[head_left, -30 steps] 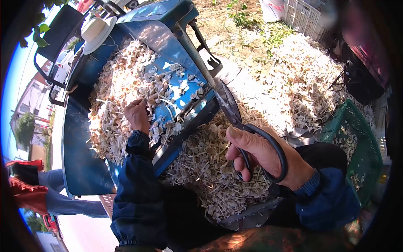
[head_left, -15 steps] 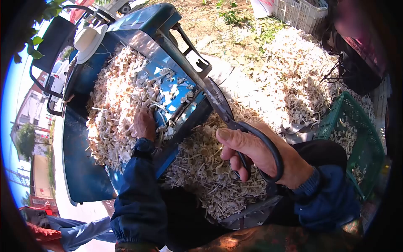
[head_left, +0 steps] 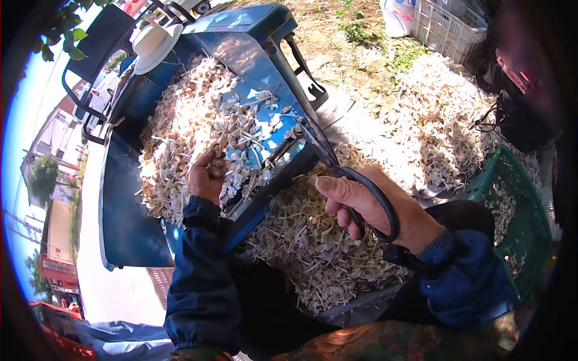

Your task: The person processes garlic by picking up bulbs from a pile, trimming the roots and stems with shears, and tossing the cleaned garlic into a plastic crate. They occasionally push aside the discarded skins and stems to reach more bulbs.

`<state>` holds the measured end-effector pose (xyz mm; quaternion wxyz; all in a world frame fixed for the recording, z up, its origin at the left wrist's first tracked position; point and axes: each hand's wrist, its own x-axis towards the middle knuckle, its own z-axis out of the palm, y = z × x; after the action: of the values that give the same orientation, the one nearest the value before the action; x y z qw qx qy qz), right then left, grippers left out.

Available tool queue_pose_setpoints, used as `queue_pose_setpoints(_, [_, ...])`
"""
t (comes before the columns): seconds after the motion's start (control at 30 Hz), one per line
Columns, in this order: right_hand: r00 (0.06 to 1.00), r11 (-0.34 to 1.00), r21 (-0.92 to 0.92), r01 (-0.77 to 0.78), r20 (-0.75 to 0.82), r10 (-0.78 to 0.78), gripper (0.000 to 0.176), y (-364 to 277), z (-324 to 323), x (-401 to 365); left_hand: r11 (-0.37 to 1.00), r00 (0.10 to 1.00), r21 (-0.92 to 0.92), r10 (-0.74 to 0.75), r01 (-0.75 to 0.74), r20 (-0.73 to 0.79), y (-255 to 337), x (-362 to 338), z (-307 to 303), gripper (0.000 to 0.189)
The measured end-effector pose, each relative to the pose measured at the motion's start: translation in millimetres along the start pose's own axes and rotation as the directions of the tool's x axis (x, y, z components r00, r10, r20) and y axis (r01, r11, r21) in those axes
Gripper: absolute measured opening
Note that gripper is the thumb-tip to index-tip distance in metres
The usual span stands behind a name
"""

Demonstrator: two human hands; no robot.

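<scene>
within right hand (head_left: 376, 207), scissors (head_left: 330, 161) half hidden

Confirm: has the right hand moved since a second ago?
Yes, slightly. The right hand and its scissors have shifted up and left, closer to the blue cart's near corner; the blades now overlap its edge.

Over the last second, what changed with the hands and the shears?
The left hand drew back a little across the heap in the blue cart and curled around some garlic bulbs. The right hand still grips the shears, blades pointing at the cart.
</scene>
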<state>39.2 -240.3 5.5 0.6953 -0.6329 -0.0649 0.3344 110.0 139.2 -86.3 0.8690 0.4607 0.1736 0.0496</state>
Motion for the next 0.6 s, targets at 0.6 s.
queue_pose_setpoints(0.6, [0.988, 0.985, -0.126, 0.118, -0.084, -0.129, 0.058, -8, 22, -1, 0.665, 0.723, 0.717, 0.388, 0.209, -0.571, 96, -311, -217, 0.037])
